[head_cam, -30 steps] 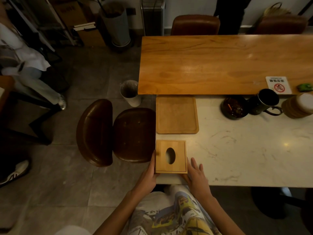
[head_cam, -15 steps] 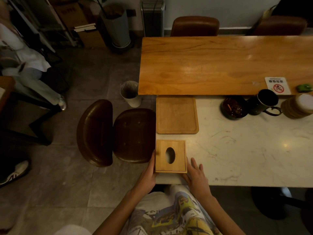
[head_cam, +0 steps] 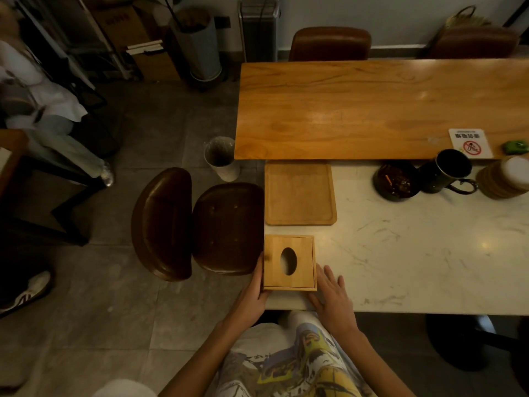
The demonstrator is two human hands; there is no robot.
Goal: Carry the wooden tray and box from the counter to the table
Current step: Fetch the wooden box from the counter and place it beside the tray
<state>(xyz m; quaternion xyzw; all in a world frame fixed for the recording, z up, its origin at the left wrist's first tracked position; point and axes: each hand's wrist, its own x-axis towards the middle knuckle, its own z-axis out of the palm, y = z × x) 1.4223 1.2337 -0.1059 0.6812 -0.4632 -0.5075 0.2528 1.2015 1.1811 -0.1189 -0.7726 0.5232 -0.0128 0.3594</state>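
The square pale-wood box (head_cam: 289,262) with an oval top slot sits between the left hand (head_cam: 252,296) and right hand (head_cam: 332,299), grip loose.

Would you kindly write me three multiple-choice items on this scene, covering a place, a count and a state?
1. Where does the wooden tray lie?
A. on the marble counter, beyond the wooden box
B. on the brown chair
C. on the box

2. How many oval holes does the box's top have?
A. none
B. one
C. three

3. How do the hands meet the box?
A. both away from it
B. left hand at its left side, right hand beside its right near corner
C. one hand flat on its top

Answers: 1 A, the tray sits flat on the marble; 2 B, a single oval shows; 3 B, the hands flank the box.
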